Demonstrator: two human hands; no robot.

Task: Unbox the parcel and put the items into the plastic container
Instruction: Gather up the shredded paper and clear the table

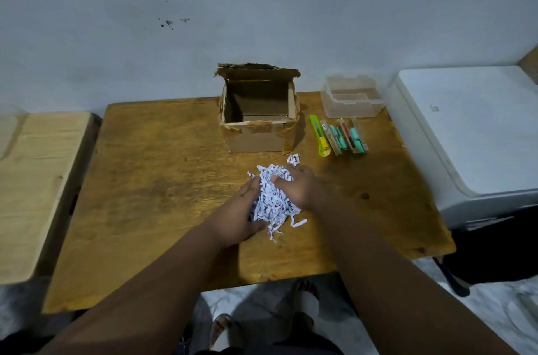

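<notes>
An open cardboard parcel [257, 122] stands at the back middle of the wooden table [151, 180], its flaps up and its inside looking empty. In front of it lies a heap of white shredded paper [272, 200]. My left hand [246, 213] cups the heap from the left and my right hand [300, 187] presses on it from the right. A clear plastic container [352, 98] sits at the back right. Before it lie a yellow-green box cutter [319, 136] and small packs with teal items [346, 136].
A pale wooden board [29, 180] lies to the left of the table. A white appliance [471, 127] stands close on the right. The wall rises just behind the parcel. A small scrap of shredded paper [294, 159] lies apart from the heap.
</notes>
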